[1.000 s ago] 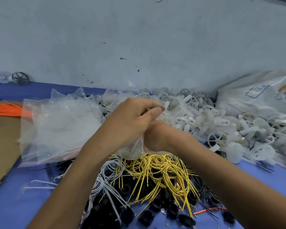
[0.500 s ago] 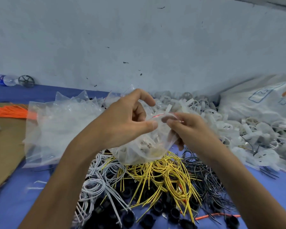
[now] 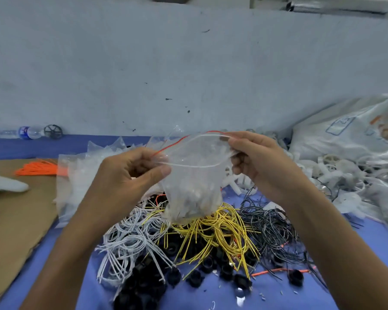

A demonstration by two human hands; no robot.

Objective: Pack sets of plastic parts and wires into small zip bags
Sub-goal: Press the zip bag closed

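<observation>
One zip bag (image 3: 192,186) between two hands (image 3: 130,173) (image 3: 255,162)

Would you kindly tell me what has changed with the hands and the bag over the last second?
The left hand and right hand drew apart sideways, each pinching the small zip bag at its rim, so its mouth, narrow before, now gapes open. Neither hand let go. The yellow wires, white wires and black parts below lie as they were.
</observation>
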